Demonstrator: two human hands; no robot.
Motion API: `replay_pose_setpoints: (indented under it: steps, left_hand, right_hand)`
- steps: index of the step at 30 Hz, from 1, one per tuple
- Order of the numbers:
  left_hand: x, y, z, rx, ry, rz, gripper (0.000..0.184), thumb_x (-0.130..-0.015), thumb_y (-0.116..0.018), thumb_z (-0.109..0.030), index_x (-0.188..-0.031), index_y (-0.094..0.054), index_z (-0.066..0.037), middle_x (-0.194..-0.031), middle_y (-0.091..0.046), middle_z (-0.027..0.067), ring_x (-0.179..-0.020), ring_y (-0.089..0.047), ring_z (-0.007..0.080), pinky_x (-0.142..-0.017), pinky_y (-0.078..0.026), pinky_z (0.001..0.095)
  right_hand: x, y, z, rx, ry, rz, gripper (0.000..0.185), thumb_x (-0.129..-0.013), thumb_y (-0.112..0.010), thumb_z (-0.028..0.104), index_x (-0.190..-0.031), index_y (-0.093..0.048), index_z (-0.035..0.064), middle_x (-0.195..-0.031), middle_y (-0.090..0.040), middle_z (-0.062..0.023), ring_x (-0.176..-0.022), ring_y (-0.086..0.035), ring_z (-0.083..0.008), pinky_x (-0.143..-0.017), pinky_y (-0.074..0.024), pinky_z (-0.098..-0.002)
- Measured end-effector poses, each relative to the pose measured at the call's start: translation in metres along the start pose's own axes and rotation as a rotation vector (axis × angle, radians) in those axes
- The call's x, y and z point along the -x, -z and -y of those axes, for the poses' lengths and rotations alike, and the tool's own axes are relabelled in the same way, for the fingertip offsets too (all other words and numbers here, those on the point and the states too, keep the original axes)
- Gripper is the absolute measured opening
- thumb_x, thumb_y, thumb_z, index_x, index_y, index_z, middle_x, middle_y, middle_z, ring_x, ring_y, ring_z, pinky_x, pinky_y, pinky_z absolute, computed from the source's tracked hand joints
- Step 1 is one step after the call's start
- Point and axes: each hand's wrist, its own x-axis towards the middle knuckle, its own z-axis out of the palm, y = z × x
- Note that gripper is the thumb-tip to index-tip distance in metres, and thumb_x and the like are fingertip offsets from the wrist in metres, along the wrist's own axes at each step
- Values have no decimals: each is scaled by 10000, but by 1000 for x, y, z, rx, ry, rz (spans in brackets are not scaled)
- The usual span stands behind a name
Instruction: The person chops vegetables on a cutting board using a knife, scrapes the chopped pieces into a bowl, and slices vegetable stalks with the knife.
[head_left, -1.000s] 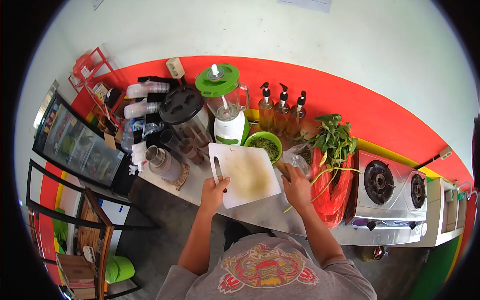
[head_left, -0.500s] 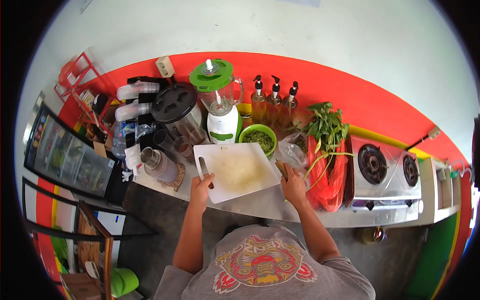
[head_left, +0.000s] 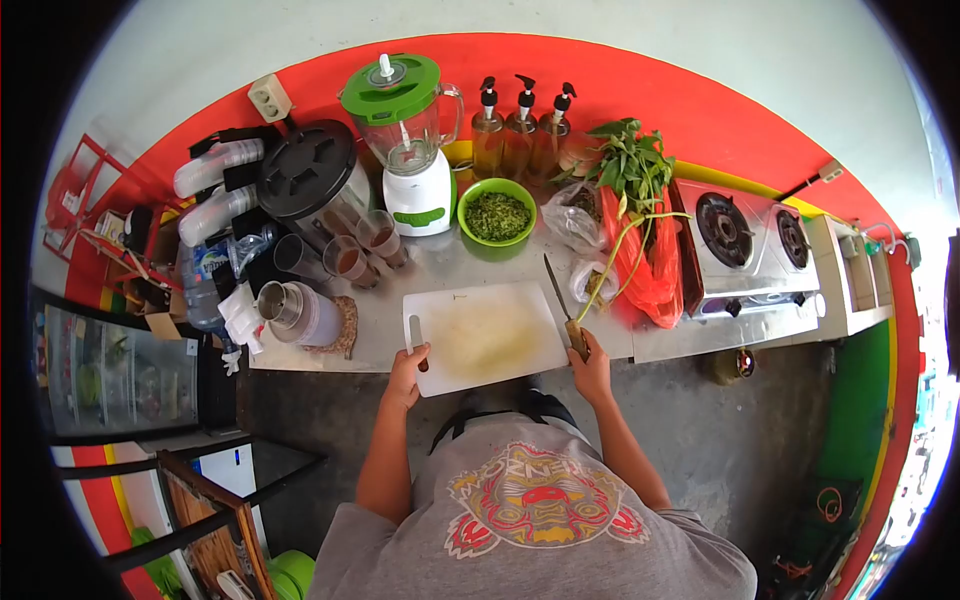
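Observation:
My left hand point(head_left: 404, 378) is closed round the left edge of a white cutting board point(head_left: 485, 370), its fingers at the handle slot. The board's surface is bare apart from a greenish-yellow stain and a tiny dark bit near the top edge. In my right hand point(head_left: 592, 370) is a knife point(head_left: 557, 288), gripped by its wooden handle, the blade pointing up and away beside the board's right edge. Beyond the board, a green bowl point(head_left: 468, 232) holds finely chopped green leaves point(head_left: 498, 216). A small clear plastic bag point(head_left: 592, 281) lies near the knife.
Behind stand a blender point(head_left: 418, 190), a black-lidded container point(head_left: 308, 170), plastic cups point(head_left: 350, 262) and pump bottles point(head_left: 520, 140). A steel flask point(head_left: 285, 305) is at left. To the right are a red bag point(head_left: 650, 270) with leafy stems point(head_left: 635, 165) and a gas stove point(head_left: 750, 250).
The cutting board has come back from the bowl toward my body, leaving a gap between them. The knife blade now shows, pointing away from me. My head view has tilted down.

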Motion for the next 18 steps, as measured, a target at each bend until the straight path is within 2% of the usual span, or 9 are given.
replay_pose_setpoints:
  steps: [3,5,6,7,9,11,13,15,18]
  left_hand:
    - [-17,9,6,-17,41,20,342,-963,-687,-332,-746,-549,-107,-699,-504,-23,-659,-526,118,-609,-432,313]
    - [-26,11,5,-87,26,-38,330,-968,-688,-332,-787,-584,-76,-722,-527,-14,-688,-528,120,-641,-430,304]
    - [-30,12,4,-153,0,-110,328,-972,-688,-332,-829,-618,-45,-746,-550,-6,-717,-530,122,-673,-429,296]
    - [-34,12,3,-161,8,-104,328,-972,-688,-332,-829,-618,-45,-746,-550,-6,-717,-530,122,-673,-429,296]
    - [-40,13,3,-405,-192,-226,179,-978,-649,-199,-956,-656,-22,-805,-612,17,-737,-551,130,-689,-448,317]
    - [-39,14,5,-455,-271,-215,174,-965,-650,-163,-1026,-661,-1,-890,-651,53,-813,-598,160,-749,-470,331]
    - [-41,16,2,-504,-362,-186,207,-951,-650,-128,-1095,-666,19,-974,-691,88,-889,-645,189,-810,-493,346]
    - [-37,15,3,-734,-431,-264,312,-922,-654,-80,-1203,-641,54,-1151,-697,158,-1060,-673,253,-946,-487,367]
    - [-32,4,11,-555,-440,-236,337,-931,-646,-72,-1242,-639,58,-1217,-688,171,-1101,-672,269,-957,-498,360]
  right_hand:
    - [12,-15,-2,-3,-29,-75,501,-908,-679,104,-1374,-550,-25,-965,-706,-197,-762,-678,-214,-723,-541,-359]
    - [18,-24,6,71,95,-137,494,-904,-678,114,-1366,-558,-12,-991,-710,-236,-843,-711,-308,-783,-543,-395]
    - [20,-29,12,72,84,-145,494,-904,-678,114,-1366,-558,-12,-991,-710,-236,-843,-711,-308,-783,-543,-395]
    - [21,-34,17,26,-2,-112,488,-904,-677,115,-1363,-562,-3,-1017,-707,-255,-902,-706,-358,-816,-539,-414]
    - [26,-43,29,-32,-102,-85,482,-905,-675,117,-1361,-566,7,-1042,-704,-274,-962,-701,-409,-849,-534,-433]
    - [30,-50,41,41,-29,-111,478,-907,-680,124,-1359,-568,15,-1060,-704,-276,-995,-677,-463,-874,-527,-459]
    - [31,-59,50,29,-33,-136,479,-906,-684,124,-1358,-566,15,-1063,-701,-271,-989,-671,-456,-880,-523,-462]
    - [33,-59,58,21,-29,-78,468,-907,-679,119,-1349,-568,13,-1112,-680,-268,-1051,-652,-442,-917,-508,-455]
    - [35,-69,53,46,-36,-54,449,-912,-670,117,-1339,-573,15,-1184,-645,-264,-1110,-621,-433,-947,-490,-451]
